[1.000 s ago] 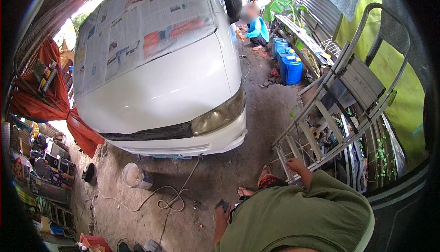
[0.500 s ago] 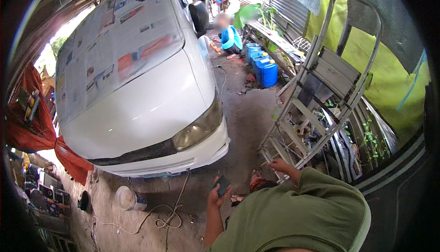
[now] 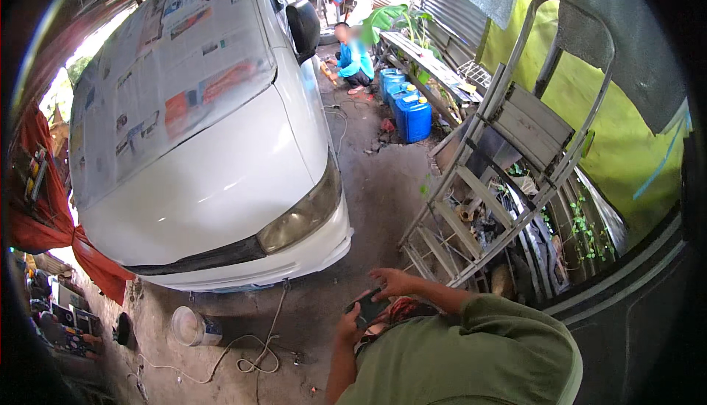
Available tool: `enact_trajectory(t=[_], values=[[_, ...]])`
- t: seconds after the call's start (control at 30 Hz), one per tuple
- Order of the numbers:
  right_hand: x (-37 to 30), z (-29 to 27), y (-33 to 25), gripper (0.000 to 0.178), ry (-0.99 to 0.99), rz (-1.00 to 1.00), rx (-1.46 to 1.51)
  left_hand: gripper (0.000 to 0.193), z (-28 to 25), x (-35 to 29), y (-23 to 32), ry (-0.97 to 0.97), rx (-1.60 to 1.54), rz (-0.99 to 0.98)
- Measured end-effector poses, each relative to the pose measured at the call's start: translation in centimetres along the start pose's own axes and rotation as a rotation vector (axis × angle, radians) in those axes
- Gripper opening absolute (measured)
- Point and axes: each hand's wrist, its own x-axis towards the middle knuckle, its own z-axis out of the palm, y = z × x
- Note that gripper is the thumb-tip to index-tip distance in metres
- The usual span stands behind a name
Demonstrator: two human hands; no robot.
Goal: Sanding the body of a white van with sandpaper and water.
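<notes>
My left hand (image 3: 347, 327) is closed around a dark, flat rectangular phone (image 3: 370, 308), held low in front of my body. My right hand (image 3: 395, 283) is at the phone's upper edge with its fingers stretched out over it. Whether those fingertips press on the phone is too small to tell. Both forearms are bare below the sleeves of a green shirt (image 3: 471, 353). Just ahead and to the left stands a white vehicle (image 3: 199, 199), its windshield covered with newspaper sheets (image 3: 177, 74).
A metal stepladder (image 3: 486, 184) leans at the right beside scrap. Blue jugs (image 3: 414, 119) line the passage, where a person in a blue top (image 3: 355, 59) squats by the vehicle. A bucket (image 3: 193, 327) and a loose cord (image 3: 258, 361) lie on the floor.
My right hand has come left from beside the stepladder to the phone. The phone, in my left hand, has tilted and shifted slightly. My view has turned a little to the right.
</notes>
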Motion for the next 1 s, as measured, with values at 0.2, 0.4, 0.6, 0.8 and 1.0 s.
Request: enact_trajectory(t=[0.2,0.4,0.6,0.8,1.0], values=[[1.4,1.3,-2.1,0.086,-0.02,-0.174,-0.039,0.05,-0.6,-1.4,0.7,0.096,-0.091,0.044],[3.0,-2.5,6.6,0.075,0.141,0.124,0.048,0.049,-3.0,-3.8,2.4,0.162,-0.184,0.113],[0.7,-2.0,-0.3,0.084,0.042,0.082,0.094,0.048,-2.9,-2.8,3.2,0.274,-0.16,0.062],[3.3,1.6,-1.4,0.094,0.109,-0.231,-0.113,0.05,-1.3,1.1,2.6,0.141,0.022,-0.049],[1.1,-4.2,-0.8,0.1,0.227,-0.088,-0.057,0.053,0.1,-0.7,5.2,0.037,-0.045,-0.027]])
